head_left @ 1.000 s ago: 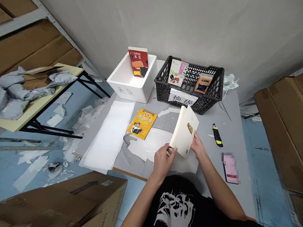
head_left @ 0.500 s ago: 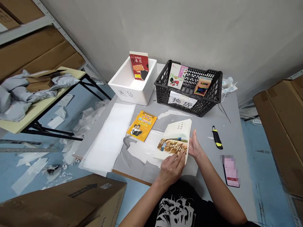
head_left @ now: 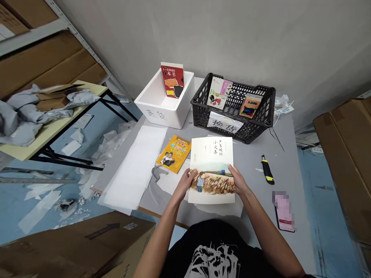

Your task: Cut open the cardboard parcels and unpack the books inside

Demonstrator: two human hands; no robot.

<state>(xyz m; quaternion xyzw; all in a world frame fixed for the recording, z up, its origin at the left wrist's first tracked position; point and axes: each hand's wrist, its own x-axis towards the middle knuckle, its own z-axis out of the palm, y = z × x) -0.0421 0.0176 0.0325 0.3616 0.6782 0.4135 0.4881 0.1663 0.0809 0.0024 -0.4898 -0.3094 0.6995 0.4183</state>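
A cream book [head_left: 212,170] with a painted child and a brown field on its cover is held up over the table, its front facing me. My left hand [head_left: 186,183] grips its left edge, thumb on the cover. On the right edge my right hand [head_left: 238,180] does the same; the fingers of both hands are partly hidden behind the book. An orange-yellow book [head_left: 174,153] with children on its cover lies flat on the table just left of it.
A white foam box [head_left: 162,112] holding a red book [head_left: 173,80] stands at the back. Beside it, a black crate [head_left: 232,104] contains books. A black-and-yellow utility knife [head_left: 267,170] and a phone [head_left: 284,212] lie on the right. White sheets [head_left: 135,166] cover the table's left side.
The cream book has turned from a tilted pose to face me squarely. My left hand has moved from its lower right part to its left edge, and my right hand now grips the right edge.
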